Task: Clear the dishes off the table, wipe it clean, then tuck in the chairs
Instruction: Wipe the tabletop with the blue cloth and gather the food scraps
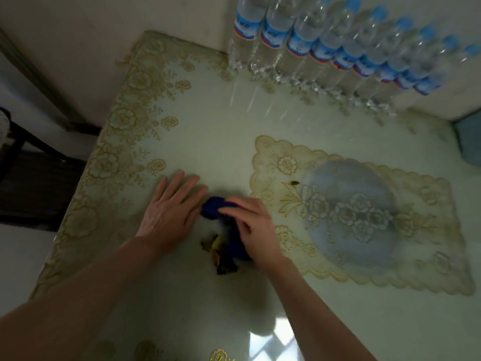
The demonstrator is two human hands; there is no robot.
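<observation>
A dark blue cloth (212, 208) lies bunched on the pale green table (208, 131), which has a gold floral border. My right hand (253, 226) presses down on the cloth and grips it. My left hand (170, 211) lies flat on the table with fingers spread, its fingertips touching the cloth's left edge. A small heap of brown and yellow food scraps (220, 254) sits just below the cloth, between my forearms. One dark crumb (295, 183) rests on the lace placemat (416, 272) to the right.
Several water bottles with blue labels (322, 50) line the wall along the table's far edge. A dark chair (33, 178) stands off the table's left side. A blue-grey object (469, 142) is cut off at the right edge.
</observation>
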